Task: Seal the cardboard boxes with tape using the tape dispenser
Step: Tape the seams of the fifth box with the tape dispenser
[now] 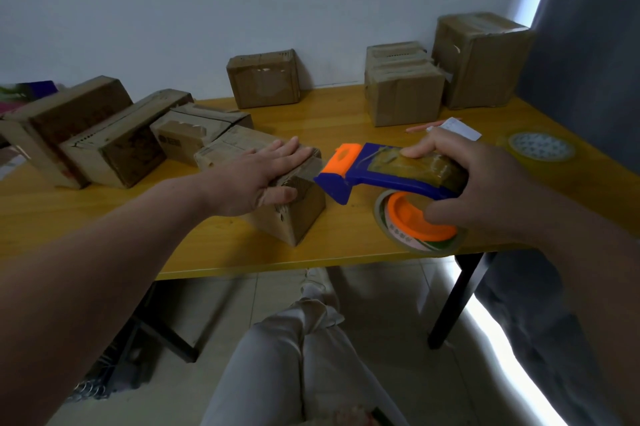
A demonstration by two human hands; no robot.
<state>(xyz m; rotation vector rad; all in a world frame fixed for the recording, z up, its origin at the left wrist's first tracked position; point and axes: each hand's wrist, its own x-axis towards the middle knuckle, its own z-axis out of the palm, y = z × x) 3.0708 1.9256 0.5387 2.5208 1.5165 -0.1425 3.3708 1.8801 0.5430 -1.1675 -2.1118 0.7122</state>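
A small cardboard box [298, 214] stands near the front edge of the yellow table [346, 117]. My left hand [258, 180] lies flat on its top, fingers straight, thumb against its near side. My right hand [481, 183] grips a blue and orange tape dispenser [367, 171] loaded with a roll of clear tape. The dispenser's orange front end hangs just right of the box, a short gap from its top right edge.
Several cardboard boxes [114, 138] lie in a row at the left. Three more stand by the wall: one [265, 79] in the middle, two [405, 90] [481, 60] at the right. A spare tape roll [540, 147], a paper slip [455, 128] and a pen [424, 127] lie at the right.
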